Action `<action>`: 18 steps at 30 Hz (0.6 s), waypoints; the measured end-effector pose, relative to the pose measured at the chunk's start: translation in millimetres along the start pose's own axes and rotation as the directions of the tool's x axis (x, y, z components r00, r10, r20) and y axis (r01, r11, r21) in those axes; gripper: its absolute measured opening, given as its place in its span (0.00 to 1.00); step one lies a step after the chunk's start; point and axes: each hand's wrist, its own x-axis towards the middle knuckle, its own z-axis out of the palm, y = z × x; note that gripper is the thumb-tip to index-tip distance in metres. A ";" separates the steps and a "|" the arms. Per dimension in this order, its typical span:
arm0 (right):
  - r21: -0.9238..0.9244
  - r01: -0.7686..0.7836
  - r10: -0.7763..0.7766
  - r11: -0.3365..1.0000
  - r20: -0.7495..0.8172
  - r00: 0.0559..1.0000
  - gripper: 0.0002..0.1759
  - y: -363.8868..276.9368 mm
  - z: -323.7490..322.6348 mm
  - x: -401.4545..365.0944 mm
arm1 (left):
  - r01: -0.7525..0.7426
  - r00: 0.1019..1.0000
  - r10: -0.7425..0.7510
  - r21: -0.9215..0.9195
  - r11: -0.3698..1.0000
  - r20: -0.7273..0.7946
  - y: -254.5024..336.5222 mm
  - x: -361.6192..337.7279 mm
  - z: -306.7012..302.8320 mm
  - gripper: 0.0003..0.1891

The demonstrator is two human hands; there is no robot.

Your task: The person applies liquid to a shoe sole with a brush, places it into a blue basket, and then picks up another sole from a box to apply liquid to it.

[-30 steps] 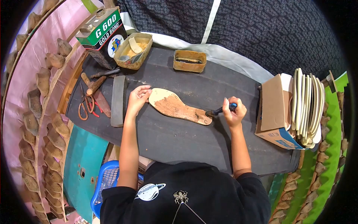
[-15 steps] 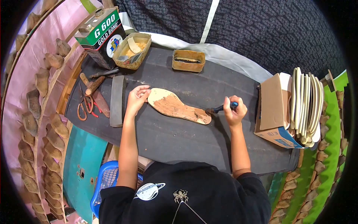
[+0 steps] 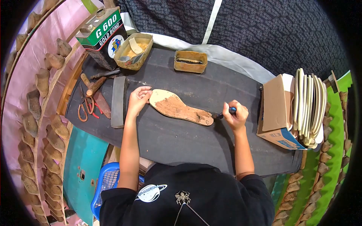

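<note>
A shoe insole (image 3: 177, 109) lies on the dark tabletop in front of me, its wide end to the left. Brown smears cover most of its surface; the wide tip stays pale. My left hand (image 3: 140, 98) pinches the edge of that pale tip between thumb and fingers. In my right hand (image 3: 236, 114) is a brush (image 3: 220, 115) with a blue handle, its dark bristle end right at the narrow end of the insole.
At the back left stand a glue can (image 3: 100, 37) and a tub (image 3: 147, 49) with tools. A smaller tub (image 3: 190, 67) is at the back. Scissors (image 3: 83, 107), a hammer (image 3: 95, 87) and a dark block (image 3: 118, 101) lie left. A cardboard box (image 3: 273, 109) of pale soles (image 3: 309, 109) stands right.
My right hand has moved the brush slightly right and a bit down, from on the narrow end of the insole to its outer edge. The left hand and the insole have stayed put.
</note>
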 end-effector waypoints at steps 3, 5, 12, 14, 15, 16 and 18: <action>0.008 0.007 -0.007 1.000 -0.066 0.998 0.13 1.7 4.4 -0.7 | -0.001 1.000 0.001 -0.005 1.000 -0.007 -0.4 0.1 1.3 0.15; 0.029 0.023 -0.020 0.999 -0.102 0.995 0.13 1.8 8.6 -1.5 | 0.001 1.000 -0.001 0.000 1.000 -0.015 0.0 -0.2 0.8 0.15; -0.005 0.057 -0.057 0.998 -0.008 0.998 0.14 -4.3 1.8 -7.8 | -0.004 1.000 0.004 -0.010 1.000 -0.010 -0.8 0.3 0.0 0.15; 0.010 0.037 -0.037 0.999 -0.001 0.999 0.13 -7.2 -1.5 -7.7 | -0.001 1.000 0.001 -0.012 1.000 -0.008 -1.2 1.2 0.4 0.15; 0.026 0.016 -0.016 1.000 0.005 1.000 0.13 -7.8 -2.4 -8.2 | -0.001 1.000 0.001 -0.016 1.000 -0.009 -0.6 0.9 0.7 0.14; 0.025 0.014 -0.014 1.000 0.005 1.000 0.13 -7.4 -2.5 -9.7 | -0.001 1.000 0.000 -0.020 1.000 -0.011 -0.4 0.6 1.0 0.14; 0.083 -0.158 0.165 0.984 -0.095 0.982 0.12 -5.0 -0.8 -14.1 | -0.001 1.000 0.001 -0.020 1.000 -0.009 -1.0 0.5 0.9 0.14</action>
